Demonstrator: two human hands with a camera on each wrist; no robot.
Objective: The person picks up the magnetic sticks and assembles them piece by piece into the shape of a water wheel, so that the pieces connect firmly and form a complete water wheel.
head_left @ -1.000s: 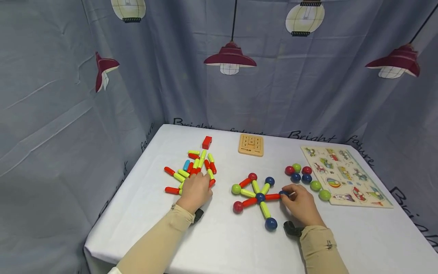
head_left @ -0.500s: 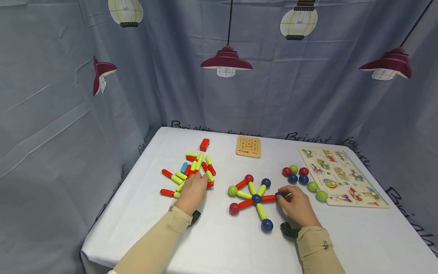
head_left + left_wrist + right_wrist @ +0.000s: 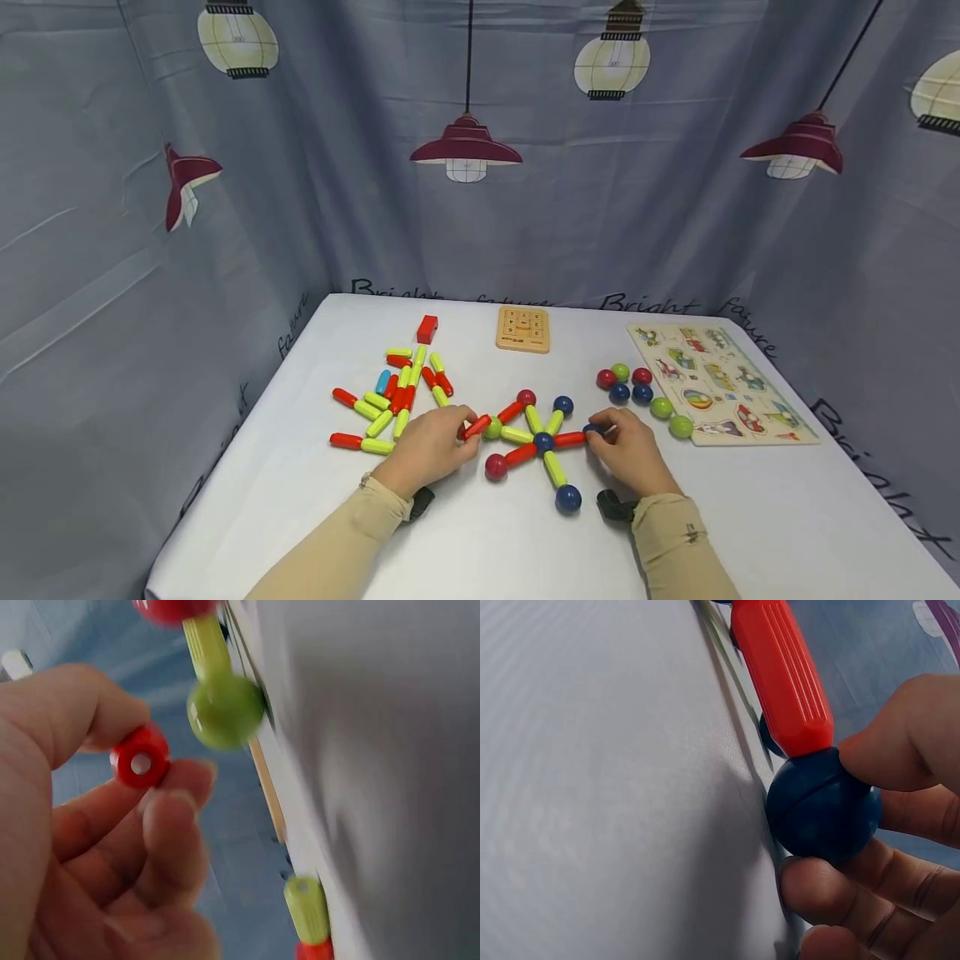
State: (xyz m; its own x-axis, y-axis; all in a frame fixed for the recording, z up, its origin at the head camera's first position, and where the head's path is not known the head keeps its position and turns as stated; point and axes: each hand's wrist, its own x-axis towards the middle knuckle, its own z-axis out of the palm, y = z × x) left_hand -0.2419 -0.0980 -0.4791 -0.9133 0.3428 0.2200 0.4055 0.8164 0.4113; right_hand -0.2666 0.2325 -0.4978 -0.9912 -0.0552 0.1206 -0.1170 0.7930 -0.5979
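Left hand (image 3: 429, 450) pinches a short red rod (image 3: 477, 427) between thumb and fingers, near a green ball (image 3: 492, 428); the left wrist view shows a gap between them, and a pale round spot on the rod's end that the head view hides. Right hand (image 3: 632, 454) grips a blue ball (image 3: 825, 806) at the end of a red spoke (image 3: 784, 675); only the right wrist view brings out the spoke's grooves and the ball's seam. That spoke belongs to a star of rods and balls (image 3: 543, 442) lying between the hands on a white tabletop (image 3: 525, 550). Loose rods (image 3: 412, 375) lie beyond the left hand, loose balls (image 3: 618, 393) beyond the right, beside a picture puzzle board (image 3: 727, 383). Farther back sits a wooden number board (image 3: 522, 329), its characters too small to read surely. Behind, a grey-blue curtain (image 3: 562, 233) printed with lamps repeats the word "Bright"; another word, starting with f, is partly lost in folds.
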